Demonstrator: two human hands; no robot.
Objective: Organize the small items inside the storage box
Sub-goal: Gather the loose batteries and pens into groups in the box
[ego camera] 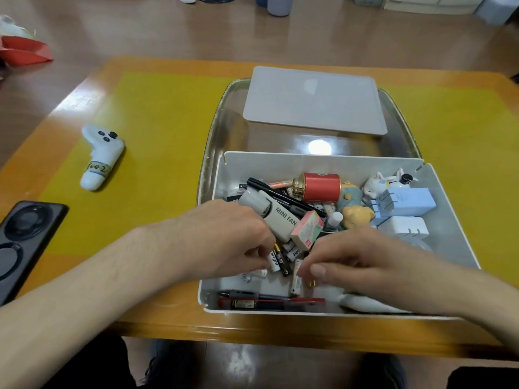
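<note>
Batteries [276, 258] first: with left hand [224, 240] and right hand [356, 256] both pinching cells, gather all parallel near box [222, 175] front, away from pens [269, 300].

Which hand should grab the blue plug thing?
Probably the right hand: the pale blue plug-in charger lies at the white storage box's right side, just beyond it. The left hand is across the pile.

Glossy brown floor [140, 23], orange wooden table [168, 324] with yellow mat [168, 136], ceiling light glare [319, 147] reflected
</note>
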